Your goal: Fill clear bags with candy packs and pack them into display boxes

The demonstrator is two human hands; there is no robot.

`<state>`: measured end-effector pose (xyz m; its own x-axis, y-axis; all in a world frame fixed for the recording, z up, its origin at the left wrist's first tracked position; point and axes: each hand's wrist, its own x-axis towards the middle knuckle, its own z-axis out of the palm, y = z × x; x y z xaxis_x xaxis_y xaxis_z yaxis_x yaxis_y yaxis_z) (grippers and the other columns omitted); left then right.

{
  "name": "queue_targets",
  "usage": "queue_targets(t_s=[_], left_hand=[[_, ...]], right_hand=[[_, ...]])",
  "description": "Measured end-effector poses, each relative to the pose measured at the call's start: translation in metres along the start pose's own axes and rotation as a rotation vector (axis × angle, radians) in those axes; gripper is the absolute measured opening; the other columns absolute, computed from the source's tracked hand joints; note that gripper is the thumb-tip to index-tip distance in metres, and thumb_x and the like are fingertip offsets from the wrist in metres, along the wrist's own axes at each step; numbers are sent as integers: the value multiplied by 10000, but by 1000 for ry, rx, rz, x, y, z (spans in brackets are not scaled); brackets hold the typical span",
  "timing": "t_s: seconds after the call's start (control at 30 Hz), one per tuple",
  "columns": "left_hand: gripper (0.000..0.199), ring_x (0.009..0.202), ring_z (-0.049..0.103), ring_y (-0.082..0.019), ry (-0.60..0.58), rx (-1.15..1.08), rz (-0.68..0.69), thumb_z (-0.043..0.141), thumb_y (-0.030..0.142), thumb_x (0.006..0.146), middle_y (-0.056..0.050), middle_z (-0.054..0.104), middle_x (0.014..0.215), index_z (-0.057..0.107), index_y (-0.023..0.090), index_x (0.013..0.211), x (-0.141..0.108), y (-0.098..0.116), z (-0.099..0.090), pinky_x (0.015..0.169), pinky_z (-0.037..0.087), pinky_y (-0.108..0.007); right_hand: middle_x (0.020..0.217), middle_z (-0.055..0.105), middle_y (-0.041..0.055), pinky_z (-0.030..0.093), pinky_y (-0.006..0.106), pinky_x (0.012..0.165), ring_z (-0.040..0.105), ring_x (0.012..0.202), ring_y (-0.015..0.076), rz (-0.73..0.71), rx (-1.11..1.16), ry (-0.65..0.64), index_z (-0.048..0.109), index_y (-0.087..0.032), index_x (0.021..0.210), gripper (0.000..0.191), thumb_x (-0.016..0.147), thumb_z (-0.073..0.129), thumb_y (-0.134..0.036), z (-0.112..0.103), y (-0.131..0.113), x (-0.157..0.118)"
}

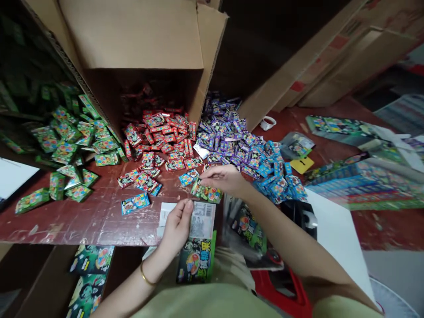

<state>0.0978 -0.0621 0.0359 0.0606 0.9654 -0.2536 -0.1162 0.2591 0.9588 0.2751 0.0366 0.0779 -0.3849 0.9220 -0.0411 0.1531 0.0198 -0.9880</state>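
Note:
My left hand (pixel 177 223), with a gold bangle at the wrist, is closed at the edge of a printed card (pixel 202 221) with a barcode panel and a green-and-black picture part. The card lies at the table's front edge and hangs over it. My right hand (pixel 225 179) pinches the top corner of a small green candy packet (pixel 207 193), just above the card. Beside that packet lies a blue candy packet (pixel 188 177). Another blue packet (pixel 135 203) is left of my hands. Under my right forearm are clear-wrapped printed packs (pixel 248 227).
Cardboard boxes (pixel 132 35) lie on their sides, spilling green packets (pixel 66 137), red packets (pixel 165 137) and purple packets (pixel 228 137). Blue packets (pixel 278 176) are heaped to the right. A white tape ring (pixel 267 123), stacked display boxes (pixel 374 181) and a red-handled tool (pixel 281 291) are also there.

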Motion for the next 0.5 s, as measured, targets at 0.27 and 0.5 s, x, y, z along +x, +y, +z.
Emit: queue_targets(t_s=[0.27,0.5], left_hand=[[513,647,616,-156,4,-91,-21,632,477,840,-11,675,773,509,212,1261,-11,-9,-7,606,482,-253],[256,815,626,-171,-77,175,131,671,308,836,-42,654,945,597,225,1067,-15,-7,-17,694,495,-242]], right_hand=[[934,759,25,582,333,814,716,838,154,43,117,-24,770,-255,900,169,734,759,-286,17,30,-49],[978,751,59,590,293,782,716,869,168,53,212,140,761,-223,956,234,729,776,-276,43,37,-80]])
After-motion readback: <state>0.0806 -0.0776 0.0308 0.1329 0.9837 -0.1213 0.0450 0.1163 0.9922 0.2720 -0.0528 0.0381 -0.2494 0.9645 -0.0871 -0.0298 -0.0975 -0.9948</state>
